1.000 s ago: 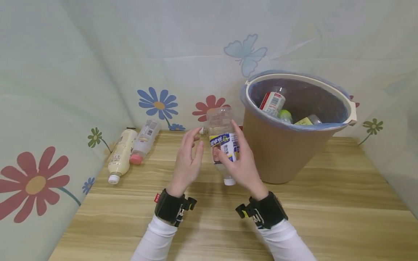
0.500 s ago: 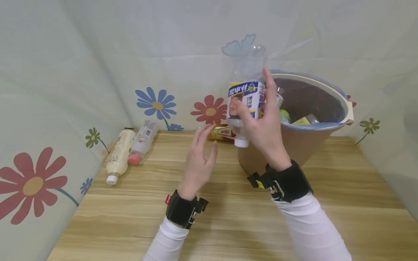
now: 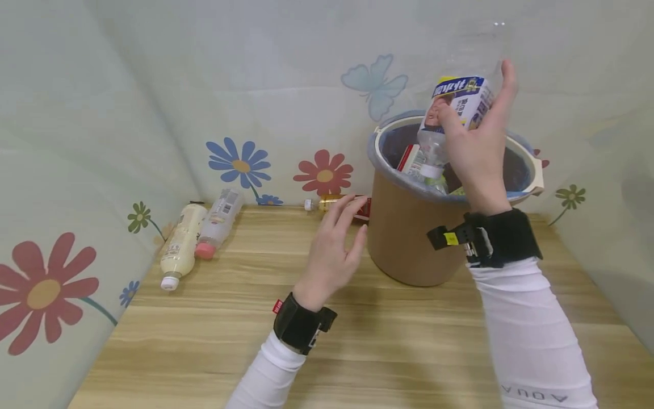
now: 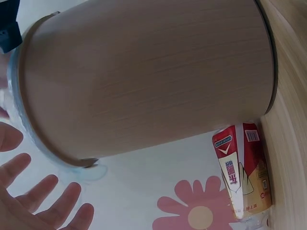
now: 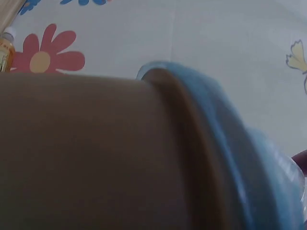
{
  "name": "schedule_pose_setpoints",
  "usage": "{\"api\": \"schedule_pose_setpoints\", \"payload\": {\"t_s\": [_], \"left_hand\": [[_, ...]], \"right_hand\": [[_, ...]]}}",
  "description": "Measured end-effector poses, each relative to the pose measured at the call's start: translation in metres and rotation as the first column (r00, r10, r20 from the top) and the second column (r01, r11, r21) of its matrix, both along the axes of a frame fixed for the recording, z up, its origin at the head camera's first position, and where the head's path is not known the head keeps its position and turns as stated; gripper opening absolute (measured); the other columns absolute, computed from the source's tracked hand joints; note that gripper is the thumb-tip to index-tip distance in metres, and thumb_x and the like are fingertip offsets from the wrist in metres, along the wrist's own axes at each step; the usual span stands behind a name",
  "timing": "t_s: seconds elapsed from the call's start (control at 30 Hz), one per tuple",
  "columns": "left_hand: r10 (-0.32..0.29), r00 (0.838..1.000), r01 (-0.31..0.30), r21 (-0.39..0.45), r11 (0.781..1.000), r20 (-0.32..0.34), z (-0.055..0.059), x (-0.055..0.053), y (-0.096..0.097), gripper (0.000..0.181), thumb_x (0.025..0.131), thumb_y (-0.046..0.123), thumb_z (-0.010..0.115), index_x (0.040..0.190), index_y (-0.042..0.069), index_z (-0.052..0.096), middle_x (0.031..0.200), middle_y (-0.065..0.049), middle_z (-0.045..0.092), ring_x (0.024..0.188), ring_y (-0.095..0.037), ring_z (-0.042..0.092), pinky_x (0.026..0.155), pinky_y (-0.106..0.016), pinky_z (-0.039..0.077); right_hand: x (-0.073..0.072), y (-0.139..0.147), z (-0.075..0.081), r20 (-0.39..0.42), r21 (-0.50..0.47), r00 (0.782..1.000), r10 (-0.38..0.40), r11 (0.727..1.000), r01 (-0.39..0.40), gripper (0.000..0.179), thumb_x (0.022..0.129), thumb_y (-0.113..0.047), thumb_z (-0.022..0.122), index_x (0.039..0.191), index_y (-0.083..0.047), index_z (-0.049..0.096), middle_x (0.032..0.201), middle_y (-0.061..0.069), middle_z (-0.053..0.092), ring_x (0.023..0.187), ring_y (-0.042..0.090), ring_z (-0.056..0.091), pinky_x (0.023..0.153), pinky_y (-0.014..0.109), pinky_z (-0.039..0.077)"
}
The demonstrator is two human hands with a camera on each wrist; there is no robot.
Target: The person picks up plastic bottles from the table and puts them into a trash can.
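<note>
In the head view my right hand (image 3: pixel 479 150) grips a clear plastic bottle (image 3: pixel 457 94) with a blue, yellow and white label. The bottle tilts cap downward over the mouth of the brown bin (image 3: pixel 409 244), its white cap level with the opening. My left hand (image 3: pixel 333 253) hangs over the table left of the bin, fingers loosely spread and holding nothing. Behind it, partly covered by the fingers, lies a bottle with a red and gold label (image 4: pixel 242 170), seen more fully in the left wrist view. A blurred bin side fills much of the right wrist view.
Two bottles lie at the table's left: a cream-coloured one with a white cap (image 3: pixel 183 241) and a clear one with a pink cap (image 3: pixel 219 224). A blue bag (image 3: pixel 378 156) lines the bin, with several containers inside. A flowered sheet (image 3: pixel 286 85) hangs behind the table (image 3: pixel 214 329).
My right hand has carried the clear bottle up and right from above the table to over the bin. My left hand has drifted right and stays loosely spread.
</note>
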State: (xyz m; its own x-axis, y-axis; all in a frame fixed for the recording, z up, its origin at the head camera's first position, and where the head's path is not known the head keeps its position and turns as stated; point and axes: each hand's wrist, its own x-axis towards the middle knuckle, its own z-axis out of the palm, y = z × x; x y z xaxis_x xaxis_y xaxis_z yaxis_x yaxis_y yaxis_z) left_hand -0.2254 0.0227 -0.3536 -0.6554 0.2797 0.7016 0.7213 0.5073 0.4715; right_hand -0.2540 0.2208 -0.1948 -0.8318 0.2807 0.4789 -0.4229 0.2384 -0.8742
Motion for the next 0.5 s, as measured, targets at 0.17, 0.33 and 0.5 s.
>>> {"api": "schedule_pose_setpoints", "payload": {"t_s": [0.17, 0.33, 0.5], "left_hand": [[-0.001, 1.0, 0.001, 0.001, 1.0, 0.002, -0.003, 0.0, 0.002, 0.046, 0.096, 0.02, 0.049, 0.141, 0.011, 0.042, 0.143, -0.01, 0.039, 0.131, -0.024, 0.039, 0.106, -0.042, 0.037], [0.02, 0.999, -0.021, 0.008, 1.0, 0.032, -0.008, 0.0, 0.0, 0.047, 0.095, 0.02, 0.051, 0.141, 0.013, 0.042, 0.144, -0.008, 0.039, 0.132, -0.023, 0.038, 0.106, -0.043, 0.037], [0.033, 0.998, -0.033, 0.009, 0.999, 0.049, -0.014, -0.001, -0.004, 0.049, 0.094, 0.018, 0.054, 0.141, 0.012, 0.042, 0.143, -0.008, 0.039, 0.131, -0.022, 0.038, 0.105, -0.042, 0.038]], "right_hand": [[-0.007, 0.019, -0.003, 0.067, 0.202, 0.978, -0.199, 0.962, 0.182, 0.082, 0.089, -0.024, 0.058, 0.149, -0.035, 0.004, 0.144, 0.004, 0.021, 0.123, 0.016, 0.036, 0.102, 0.034, 0.036], [-0.006, 0.027, -0.013, 0.086, 0.414, 0.952, -0.292, 0.88, 0.232, 0.068, 0.091, -0.031, 0.049, 0.15, -0.024, 0.016, 0.151, 0.003, 0.014, 0.136, 0.015, 0.013, 0.112, 0.037, 0.018], [-0.003, 0.027, -0.022, 0.068, 0.44, 0.97, -0.234, 0.879, 0.181, 0.058, 0.091, -0.027, 0.046, 0.146, -0.016, 0.031, 0.146, 0.011, 0.033, 0.132, 0.025, 0.033, 0.106, 0.046, 0.032]]}}
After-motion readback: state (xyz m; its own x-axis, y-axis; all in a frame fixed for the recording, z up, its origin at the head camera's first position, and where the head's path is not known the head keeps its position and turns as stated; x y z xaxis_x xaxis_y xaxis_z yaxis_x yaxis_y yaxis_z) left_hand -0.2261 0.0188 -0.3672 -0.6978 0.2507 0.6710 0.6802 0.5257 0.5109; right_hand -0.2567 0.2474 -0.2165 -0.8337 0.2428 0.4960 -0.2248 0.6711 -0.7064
